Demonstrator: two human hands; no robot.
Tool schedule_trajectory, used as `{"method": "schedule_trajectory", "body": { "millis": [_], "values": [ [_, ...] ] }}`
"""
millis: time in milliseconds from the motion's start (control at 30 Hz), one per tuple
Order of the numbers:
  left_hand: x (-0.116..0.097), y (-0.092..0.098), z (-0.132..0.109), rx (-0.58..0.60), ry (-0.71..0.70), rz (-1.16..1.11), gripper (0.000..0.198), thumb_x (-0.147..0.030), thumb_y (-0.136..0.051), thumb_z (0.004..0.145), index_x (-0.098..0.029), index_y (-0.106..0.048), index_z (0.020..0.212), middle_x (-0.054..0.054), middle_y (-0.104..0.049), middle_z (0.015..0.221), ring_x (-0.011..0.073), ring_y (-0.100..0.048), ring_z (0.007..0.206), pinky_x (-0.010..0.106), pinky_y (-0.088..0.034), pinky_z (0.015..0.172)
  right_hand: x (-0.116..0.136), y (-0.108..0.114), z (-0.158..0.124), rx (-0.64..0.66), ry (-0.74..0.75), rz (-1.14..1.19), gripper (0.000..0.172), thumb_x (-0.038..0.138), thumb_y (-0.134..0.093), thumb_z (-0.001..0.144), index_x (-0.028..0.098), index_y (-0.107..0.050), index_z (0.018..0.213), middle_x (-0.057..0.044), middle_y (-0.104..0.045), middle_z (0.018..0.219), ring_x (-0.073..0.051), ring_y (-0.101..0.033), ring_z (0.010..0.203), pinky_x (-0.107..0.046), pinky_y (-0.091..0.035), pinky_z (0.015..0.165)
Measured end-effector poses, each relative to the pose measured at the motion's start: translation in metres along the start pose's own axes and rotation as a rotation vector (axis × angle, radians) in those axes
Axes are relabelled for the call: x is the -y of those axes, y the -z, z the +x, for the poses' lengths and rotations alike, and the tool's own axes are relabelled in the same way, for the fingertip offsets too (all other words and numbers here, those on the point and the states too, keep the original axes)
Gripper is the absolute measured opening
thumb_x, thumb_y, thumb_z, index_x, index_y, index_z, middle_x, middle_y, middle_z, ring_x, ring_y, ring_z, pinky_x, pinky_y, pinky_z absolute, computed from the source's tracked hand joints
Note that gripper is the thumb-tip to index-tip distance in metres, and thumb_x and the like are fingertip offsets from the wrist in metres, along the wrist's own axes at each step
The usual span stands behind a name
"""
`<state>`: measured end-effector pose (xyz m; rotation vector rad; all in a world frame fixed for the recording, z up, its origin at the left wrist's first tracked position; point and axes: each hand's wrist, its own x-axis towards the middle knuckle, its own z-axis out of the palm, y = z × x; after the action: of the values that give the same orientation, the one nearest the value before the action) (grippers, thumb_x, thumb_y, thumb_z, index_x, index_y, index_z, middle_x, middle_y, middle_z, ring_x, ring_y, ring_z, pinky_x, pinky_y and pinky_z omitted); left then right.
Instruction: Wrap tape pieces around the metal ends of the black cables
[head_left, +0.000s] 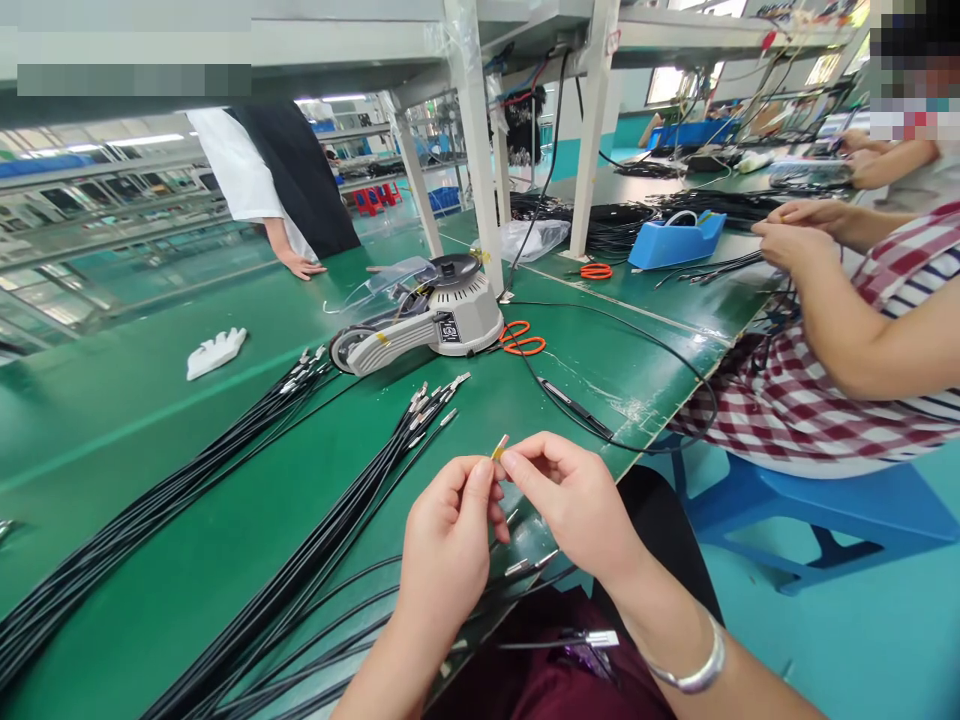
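My left hand [447,532] and right hand [574,500] meet over the surface [240,525] near its edge, thumbs and fingers pinched on a small yellow-wrapped piece [499,448] between them. Bundled black cables [337,515] lie to the left, below the grey dispenser [472,322].

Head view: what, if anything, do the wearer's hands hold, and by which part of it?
A small yellow-banded piece, pinched near its lower end between the left hand and right hand; its tip shows above. Its exact identity is unclear.
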<state>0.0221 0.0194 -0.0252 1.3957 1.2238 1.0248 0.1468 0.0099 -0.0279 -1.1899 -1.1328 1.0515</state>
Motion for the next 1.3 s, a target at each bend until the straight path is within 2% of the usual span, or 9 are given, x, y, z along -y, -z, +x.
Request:
{"method": "schedule_trajectory", "body": {
  "millis": [167, 400, 533, 633, 767, 900, 1100, 1200, 1300],
  "values": [
    [0.001, 0.003, -0.001, 0.071, 0.061, -0.136, 0.027, -0.041, -0.052, 0.085, -0.016, -0.056, 0.076, -0.004, -0.051, 0.061, 0.0087, -0.051, 0.048, 0.022, -0.043, 0.05, 0.002, 0.0, -0.001, 0.031, -0.001, 0.063, 0.016, 0.029, -0.057, 0.083, 0.018, -0.063, 0.071, -0.001, -0.067, 0.069, -0.015, -0.062, 0.063, -0.025, -0.051, 0.063],
    [0.001, -0.001, -0.002, 0.013, 0.049, -0.195, 0.026, -0.038, -0.053, 0.086, -0.016, -0.055, 0.072, -0.004, -0.05, 0.059, 0.0076, -0.05, 0.047, 0.021, -0.04, 0.049, 0.007, -0.002, -0.004, 0.047, -0.014, 0.124, 0.016, 0.029, -0.058, 0.082, 0.019, -0.062, 0.071, 0.001, -0.064, 0.063, -0.013, -0.06, 0.053, -0.024, -0.051, 0.054],
    [0.001, 0.0, -0.001, 0.048, 0.058, -0.313, 0.025, -0.036, -0.053, 0.086, -0.015, -0.056, 0.072, -0.004, -0.049, 0.056, 0.0074, -0.049, 0.046, 0.021, -0.039, 0.048, 0.008, -0.003, -0.004, 0.127, -0.042, 0.205, 0.018, 0.031, -0.053, 0.085, 0.02, -0.06, 0.072, 0.003, -0.061, 0.06, -0.013, -0.059, 0.047, -0.025, -0.05, 0.049],
    [0.0, 0.004, 0.001, 0.168, 0.096, -0.459, 0.025, -0.032, -0.052, 0.087, -0.015, -0.056, 0.07, -0.004, -0.047, 0.051, 0.0074, -0.048, 0.042, 0.02, -0.036, 0.045, 0.005, -0.001, -0.003, 0.116, -0.003, 0.159, 0.018, 0.032, -0.054, 0.085, 0.02, -0.062, 0.074, 0.002, -0.064, 0.067, -0.014, -0.062, 0.056, -0.027, -0.051, 0.057],
    [-0.002, 0.012, 0.006, 0.4, 0.219, -0.657, 0.027, -0.03, -0.051, 0.086, -0.014, -0.054, 0.064, -0.004, -0.041, 0.047, 0.0061, -0.04, 0.034, 0.018, -0.029, 0.035, 0.0, 0.007, 0.002, 0.098, 0.17, 0.028, 0.014, 0.028, -0.06, 0.082, 0.02, -0.066, 0.073, -0.001, -0.064, 0.077, -0.015, -0.062, 0.075, -0.026, -0.049, 0.073],
    [-0.002, 0.018, 0.009, 0.586, 0.346, -0.751, 0.027, -0.03, -0.056, 0.08, -0.014, -0.053, 0.058, -0.003, -0.037, 0.048, 0.0039, -0.031, 0.031, 0.016, -0.027, 0.028, -0.004, 0.016, 0.01, 0.204, 0.332, -0.021, 0.01, 0.024, -0.062, 0.082, 0.021, -0.067, 0.074, -0.002, -0.063, 0.08, -0.015, -0.06, 0.078, -0.028, -0.048, 0.075],
    [0.0, 0.024, 0.009, 0.735, 0.469, -0.828, 0.027, -0.029, -0.063, 0.073, -0.011, -0.053, 0.056, -0.003, -0.038, 0.047, 0.0034, -0.029, 0.032, 0.015, -0.03, 0.024, -0.011, 0.022, 0.022, 0.397, 0.531, 0.061, 0.008, 0.023, -0.066, 0.08, 0.021, -0.069, 0.087, -0.003, -0.063, 0.081, -0.016, -0.059, 0.077, -0.031, -0.049, 0.073],
    [0.001, 0.025, 0.008, 0.853, 0.512, -0.873, 0.027, -0.027, -0.066, 0.069, -0.009, -0.052, 0.054, -0.002, -0.04, 0.045, 0.0032, -0.031, 0.032, 0.014, -0.029, 0.025, -0.01, 0.021, 0.026, 0.498, 0.583, 0.132, 0.015, 0.026, -0.07, 0.077, 0.021, -0.07, 0.091, -0.004, -0.063, 0.081, -0.015, -0.059, 0.074, -0.03, -0.049, 0.07],
    [0.002, 0.027, 0.006, 0.941, 0.551, -0.883, 0.027, -0.028, -0.066, 0.069, -0.008, -0.053, 0.056, -0.002, -0.041, 0.043, 0.004, -0.032, 0.03, 0.015, -0.028, 0.024, -0.007, 0.019, 0.027, 0.573, 0.615, 0.166, 0.008, 0.026, -0.069, 0.078, 0.022, -0.072, 0.083, -0.004, -0.063, 0.075, -0.016, -0.058, 0.072, -0.031, -0.049, 0.069]
  ]
}}
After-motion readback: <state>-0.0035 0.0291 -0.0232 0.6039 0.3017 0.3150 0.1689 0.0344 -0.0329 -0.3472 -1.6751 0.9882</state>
